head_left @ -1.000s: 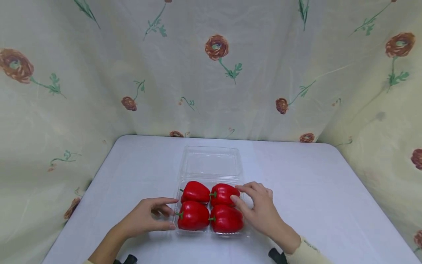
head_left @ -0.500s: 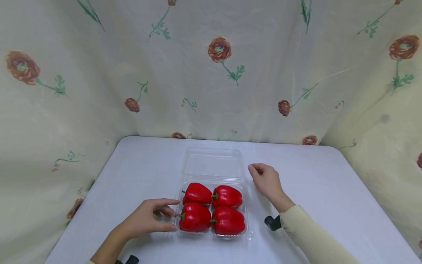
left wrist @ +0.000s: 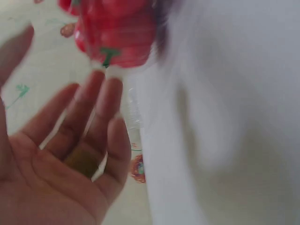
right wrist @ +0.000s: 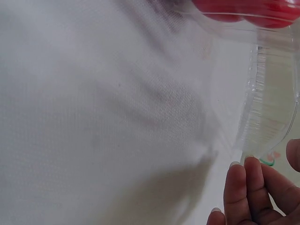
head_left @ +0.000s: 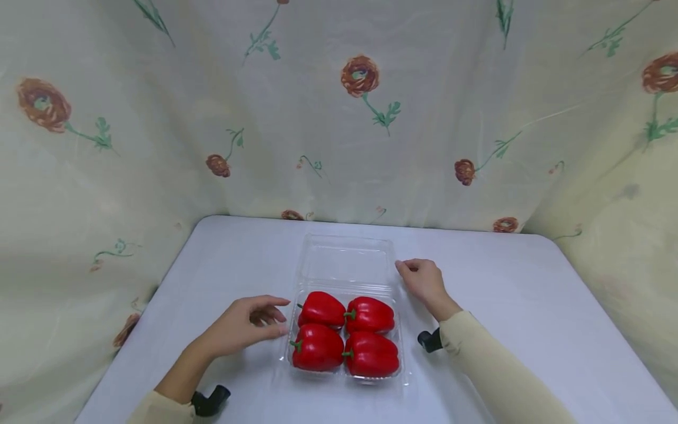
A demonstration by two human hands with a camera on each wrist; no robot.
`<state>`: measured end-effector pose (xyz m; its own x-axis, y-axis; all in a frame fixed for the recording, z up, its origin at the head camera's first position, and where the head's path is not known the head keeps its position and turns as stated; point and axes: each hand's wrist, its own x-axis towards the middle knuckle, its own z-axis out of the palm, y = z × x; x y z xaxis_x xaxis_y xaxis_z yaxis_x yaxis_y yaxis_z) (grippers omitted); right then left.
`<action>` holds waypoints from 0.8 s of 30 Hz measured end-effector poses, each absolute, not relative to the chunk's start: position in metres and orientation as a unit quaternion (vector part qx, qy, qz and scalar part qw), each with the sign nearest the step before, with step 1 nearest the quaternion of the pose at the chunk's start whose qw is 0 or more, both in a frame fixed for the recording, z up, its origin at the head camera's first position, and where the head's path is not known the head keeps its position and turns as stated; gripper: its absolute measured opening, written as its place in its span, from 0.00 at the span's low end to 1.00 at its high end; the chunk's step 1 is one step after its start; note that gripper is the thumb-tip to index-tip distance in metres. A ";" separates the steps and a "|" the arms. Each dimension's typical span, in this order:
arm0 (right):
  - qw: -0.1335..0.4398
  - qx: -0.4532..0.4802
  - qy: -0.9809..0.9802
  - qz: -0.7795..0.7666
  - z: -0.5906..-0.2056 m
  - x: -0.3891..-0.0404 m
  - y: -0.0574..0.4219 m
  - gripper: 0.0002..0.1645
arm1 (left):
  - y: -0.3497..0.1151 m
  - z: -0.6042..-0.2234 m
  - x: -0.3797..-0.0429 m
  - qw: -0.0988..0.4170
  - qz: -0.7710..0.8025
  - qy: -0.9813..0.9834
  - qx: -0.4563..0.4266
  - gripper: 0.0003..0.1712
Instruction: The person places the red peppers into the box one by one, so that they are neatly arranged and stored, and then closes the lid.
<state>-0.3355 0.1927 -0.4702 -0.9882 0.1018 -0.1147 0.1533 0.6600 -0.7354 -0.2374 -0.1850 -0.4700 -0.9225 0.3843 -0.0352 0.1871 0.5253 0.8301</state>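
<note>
Several red bell peppers with green stems, one of them a front-right pepper (head_left: 372,354), fill the base of a clear plastic clamshell box (head_left: 404,353). Its transparent lid (head_left: 346,259) lies folded back on the far side. Beside the box's left side is my left hand (head_left: 249,324), fingers spread and thumb apart, holding nothing; the left wrist view shows its palm below the peppers (left wrist: 124,40). At the lid's right edge is my right hand (head_left: 424,280). In the right wrist view its fingers are bent near the lid's corner, with the thumb apart; contact is unclear.
A white-covered table (head_left: 492,282) with rounded far corners carries the box. Flower-printed cloth (head_left: 286,106) hangs behind and at both sides. A black wrist device (head_left: 210,401) sits at the left sleeve, another black device (head_left: 430,340) at the right.
My right hand has left the back-right pepper and moved away to the lid's right edge. My left hand has shifted slightly up and away along the box's left side.
</note>
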 end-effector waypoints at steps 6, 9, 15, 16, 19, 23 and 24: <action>0.034 0.075 0.908 -0.412 -0.473 -0.338 0.195 0.30 | -0.175 -0.457 -0.291 0.073 0.439 0.890 0.101 0.30; 0.037 0.074 0.905 -0.416 -0.474 -0.340 0.193 0.30 | -0.170 -0.457 -0.317 0.076 0.441 0.892 0.061 0.29; 0.035 0.074 0.907 -0.413 -0.476 -0.343 0.189 0.28 | -0.158 -0.468 -0.350 0.119 0.452 0.884 -0.015 0.31; 0.035 0.076 0.906 -0.415 -0.476 -0.344 0.188 0.27 | -0.156 -0.470 -0.354 0.126 0.456 0.881 -0.023 0.31; 0.036 0.075 0.906 -0.416 -0.477 -0.346 0.188 0.26 | -0.151 -0.475 -0.361 0.133 0.469 0.873 -0.032 0.30; 0.030 0.069 0.907 -0.414 -0.477 -0.349 0.189 0.25 | -0.147 -0.476 -0.366 0.131 0.481 0.867 -0.025 0.26; 0.032 0.070 0.906 -0.416 -0.477 -0.349 0.190 0.24 | -0.147 -0.476 -0.366 0.132 0.481 0.867 -0.023 0.25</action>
<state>-0.3490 0.1897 -0.4769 -0.9882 0.1005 -0.1159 0.1534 0.6441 -0.7494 -0.3664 -0.1466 -0.4763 -0.9643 0.0872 -0.2501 -0.1660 0.5369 0.8271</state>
